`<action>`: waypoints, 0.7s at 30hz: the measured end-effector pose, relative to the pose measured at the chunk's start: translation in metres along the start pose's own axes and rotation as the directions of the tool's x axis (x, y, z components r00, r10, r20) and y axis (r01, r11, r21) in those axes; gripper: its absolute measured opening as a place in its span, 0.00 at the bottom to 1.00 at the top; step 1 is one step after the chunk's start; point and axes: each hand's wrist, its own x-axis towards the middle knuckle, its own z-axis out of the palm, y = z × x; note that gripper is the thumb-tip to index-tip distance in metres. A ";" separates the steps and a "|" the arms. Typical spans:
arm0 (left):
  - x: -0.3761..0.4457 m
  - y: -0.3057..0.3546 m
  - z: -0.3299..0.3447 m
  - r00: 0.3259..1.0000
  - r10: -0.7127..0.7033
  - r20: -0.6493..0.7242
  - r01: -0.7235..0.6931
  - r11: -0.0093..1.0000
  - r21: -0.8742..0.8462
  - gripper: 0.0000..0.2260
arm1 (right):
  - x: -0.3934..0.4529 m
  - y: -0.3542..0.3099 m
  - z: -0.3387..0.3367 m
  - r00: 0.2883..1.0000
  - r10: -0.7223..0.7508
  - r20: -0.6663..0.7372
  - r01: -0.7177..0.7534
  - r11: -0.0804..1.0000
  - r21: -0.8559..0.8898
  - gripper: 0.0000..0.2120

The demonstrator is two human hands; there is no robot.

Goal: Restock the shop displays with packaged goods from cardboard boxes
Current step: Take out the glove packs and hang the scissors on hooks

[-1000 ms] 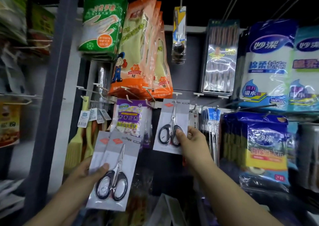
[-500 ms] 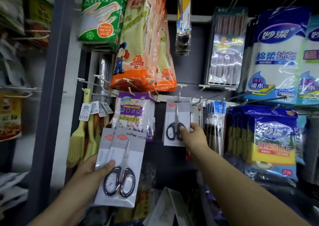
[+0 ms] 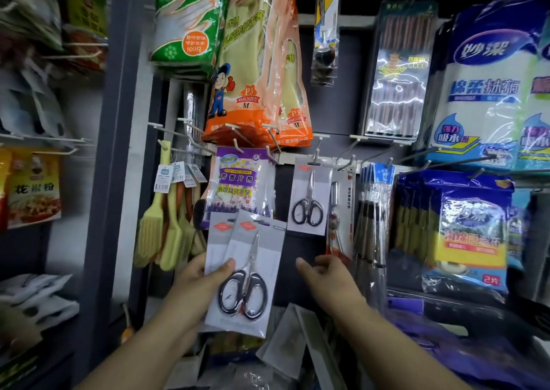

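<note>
One carded pair of scissors (image 3: 309, 199) hangs on a peg hook of the display wall. My left hand (image 3: 205, 276) grips two more carded scissor packs (image 3: 247, 273), fanned slightly, thumb across the front card at the handles. They are held upright just below a purple sachet pack (image 3: 238, 184). My right hand (image 3: 327, 273) hovers below the hung card, apart from it, fingers loosely curled and holding nothing.
Orange glove packs (image 3: 256, 71) and a green glove pack (image 3: 187, 20) hang above. Yellow brushes (image 3: 166, 229) hang at left, peelers (image 3: 342, 211) and blue sponge packs (image 3: 464, 235) at right. Loose packets and a box edge (image 3: 315, 342) lie below my hands.
My right hand let go of the hung scissors card and dropped down away from it. The left hand's two packs rose a little toward the hooks.
</note>
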 end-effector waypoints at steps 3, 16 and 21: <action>-0.005 0.000 0.009 1.000 0.013 0.015 -0.013 1.000 0.014 0.06 | -0.037 0.000 0.007 0.985 -0.120 0.128 0.099 0.982 0.163 0.17; -0.003 0.015 -0.006 0.994 0.077 -0.074 -0.067 0.990 0.126 0.05 | -0.010 -0.050 -0.047 0.959 -0.236 -0.155 0.263 0.946 0.188 0.11; 0.000 0.021 -0.016 0.994 0.082 -0.071 -0.070 0.986 0.148 0.06 | 0.021 -0.085 -0.056 0.950 -0.232 -0.209 0.269 0.948 0.172 0.10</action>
